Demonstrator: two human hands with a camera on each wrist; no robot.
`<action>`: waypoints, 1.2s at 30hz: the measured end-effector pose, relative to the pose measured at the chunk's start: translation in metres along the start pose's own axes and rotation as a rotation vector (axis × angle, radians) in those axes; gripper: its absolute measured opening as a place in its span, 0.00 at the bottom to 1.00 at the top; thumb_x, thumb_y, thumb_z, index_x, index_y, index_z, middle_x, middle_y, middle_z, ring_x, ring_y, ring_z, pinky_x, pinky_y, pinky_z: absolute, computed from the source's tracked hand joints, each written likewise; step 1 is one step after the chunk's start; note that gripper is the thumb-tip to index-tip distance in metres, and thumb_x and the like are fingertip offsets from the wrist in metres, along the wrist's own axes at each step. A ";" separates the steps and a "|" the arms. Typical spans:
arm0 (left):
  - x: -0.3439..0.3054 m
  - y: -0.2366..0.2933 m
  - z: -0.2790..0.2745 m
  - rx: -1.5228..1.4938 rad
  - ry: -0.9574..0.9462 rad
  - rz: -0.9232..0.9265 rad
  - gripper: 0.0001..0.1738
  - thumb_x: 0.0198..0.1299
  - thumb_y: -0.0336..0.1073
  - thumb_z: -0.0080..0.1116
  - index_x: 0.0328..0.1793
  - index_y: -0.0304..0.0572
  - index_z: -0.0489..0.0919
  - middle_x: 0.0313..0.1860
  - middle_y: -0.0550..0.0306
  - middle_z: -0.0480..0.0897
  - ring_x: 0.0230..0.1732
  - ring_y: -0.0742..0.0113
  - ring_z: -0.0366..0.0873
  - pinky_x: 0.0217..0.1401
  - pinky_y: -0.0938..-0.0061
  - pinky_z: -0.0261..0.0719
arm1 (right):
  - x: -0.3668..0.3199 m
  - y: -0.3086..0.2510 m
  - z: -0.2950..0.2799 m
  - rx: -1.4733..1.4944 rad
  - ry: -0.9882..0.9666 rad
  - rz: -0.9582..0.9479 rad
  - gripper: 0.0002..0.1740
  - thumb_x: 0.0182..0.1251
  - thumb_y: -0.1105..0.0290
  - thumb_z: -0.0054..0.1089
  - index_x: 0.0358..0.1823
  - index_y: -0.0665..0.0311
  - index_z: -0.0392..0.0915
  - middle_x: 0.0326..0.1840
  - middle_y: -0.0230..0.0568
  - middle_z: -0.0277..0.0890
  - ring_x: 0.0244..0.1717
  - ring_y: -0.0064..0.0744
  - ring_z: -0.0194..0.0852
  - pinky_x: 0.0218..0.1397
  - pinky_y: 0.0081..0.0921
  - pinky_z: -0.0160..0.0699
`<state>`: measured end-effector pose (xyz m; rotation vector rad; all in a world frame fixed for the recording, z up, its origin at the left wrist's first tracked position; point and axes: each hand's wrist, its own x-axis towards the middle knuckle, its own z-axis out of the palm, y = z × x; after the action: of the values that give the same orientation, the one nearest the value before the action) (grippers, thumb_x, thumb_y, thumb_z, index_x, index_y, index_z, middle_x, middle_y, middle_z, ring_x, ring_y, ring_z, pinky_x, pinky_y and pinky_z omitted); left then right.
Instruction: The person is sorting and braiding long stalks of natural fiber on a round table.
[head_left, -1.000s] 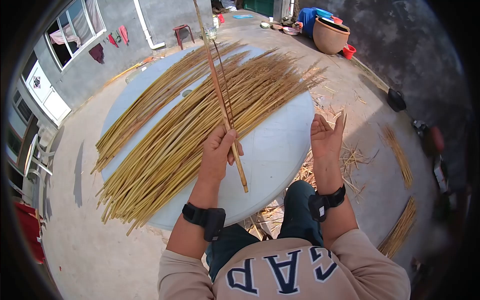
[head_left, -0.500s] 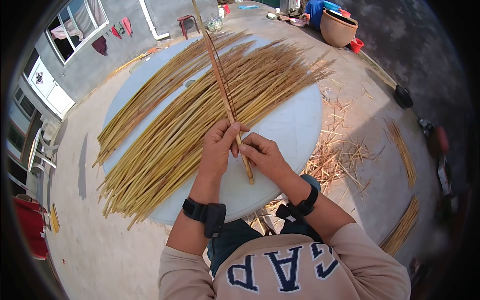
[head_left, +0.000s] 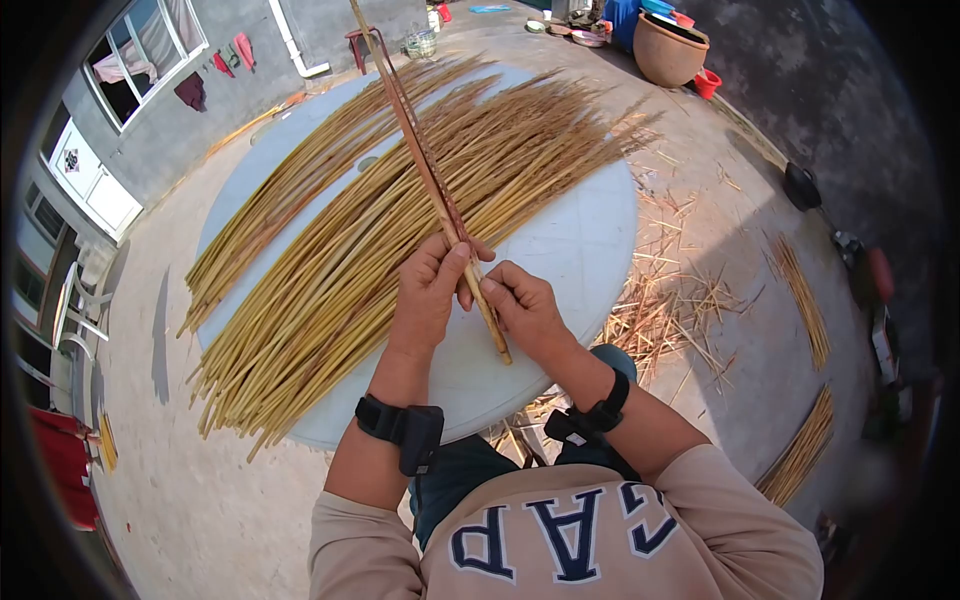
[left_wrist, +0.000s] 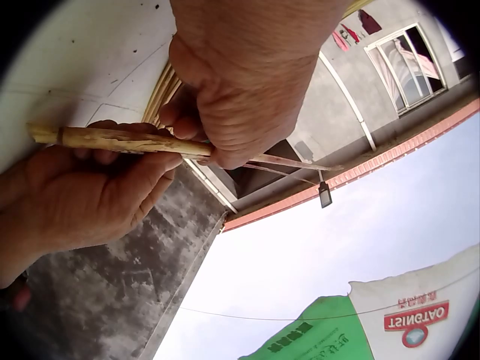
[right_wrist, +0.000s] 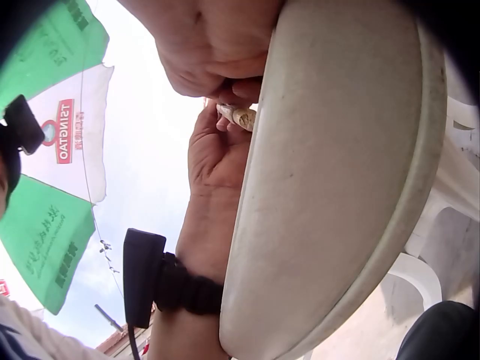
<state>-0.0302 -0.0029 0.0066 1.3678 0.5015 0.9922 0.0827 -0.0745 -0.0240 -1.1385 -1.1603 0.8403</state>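
A long dry stalk (head_left: 424,165) slants up and away over the table, its cut end toward the body. Alongside its upper part runs a thin reddish-brown strip, partly apart from the stem. My left hand (head_left: 428,290) grips the stalk, thumb on top. Just below it, my right hand (head_left: 530,312) pinches the stalk near the cut end. In the left wrist view the pale stem (left_wrist: 120,140) passes between both hands. Only the stalk's end (right_wrist: 241,117) shows in the right wrist view; fingers hide the rest. Behind the hands lies a thick bundle of stalks (head_left: 330,270) with feathery heads.
The round pale table (head_left: 570,240) also carries a smaller bundle (head_left: 265,205) at its far left. Stalk scraps (head_left: 670,310) litter the ground at right, beside two small bundles, one (head_left: 800,300) farther away. A clay pot (head_left: 670,55) stands at the back right.
My right hand, earlier held open off the table's right edge, has come in and taken hold of the stalk below my left hand. The stalk's far end has swung left.
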 end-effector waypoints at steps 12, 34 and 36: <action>0.000 0.003 0.001 0.013 0.006 -0.002 0.10 0.63 0.35 0.44 0.39 0.35 0.73 0.30 0.57 0.77 0.15 0.82 0.65 0.16 0.88 0.64 | -0.001 0.000 0.001 -0.189 0.172 -0.112 0.08 0.63 0.71 0.50 0.28 0.68 0.70 0.16 0.38 0.67 0.19 0.21 0.62 0.25 0.21 0.65; -0.003 -0.002 -0.002 0.177 -0.027 -0.127 0.08 0.56 0.36 0.54 0.31 0.38 0.73 0.18 0.64 0.71 0.12 0.83 0.61 0.11 0.86 0.57 | -0.003 -0.001 0.007 -0.307 0.286 -0.239 0.09 0.63 0.70 0.50 0.27 0.69 0.68 0.16 0.41 0.67 0.16 0.26 0.64 0.21 0.24 0.64; -0.003 -0.004 -0.005 0.123 -0.002 -0.103 0.07 0.59 0.34 0.50 0.33 0.39 0.72 0.21 0.63 0.73 0.11 0.83 0.61 0.12 0.87 0.58 | -0.003 -0.002 0.004 -0.107 0.310 -0.049 0.11 0.66 0.69 0.47 0.27 0.67 0.66 0.18 0.34 0.67 0.15 0.19 0.61 0.19 0.19 0.63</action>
<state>-0.0351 -0.0021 0.0013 1.4372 0.6338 0.8882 0.0775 -0.0768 -0.0231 -1.2723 -0.9796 0.5453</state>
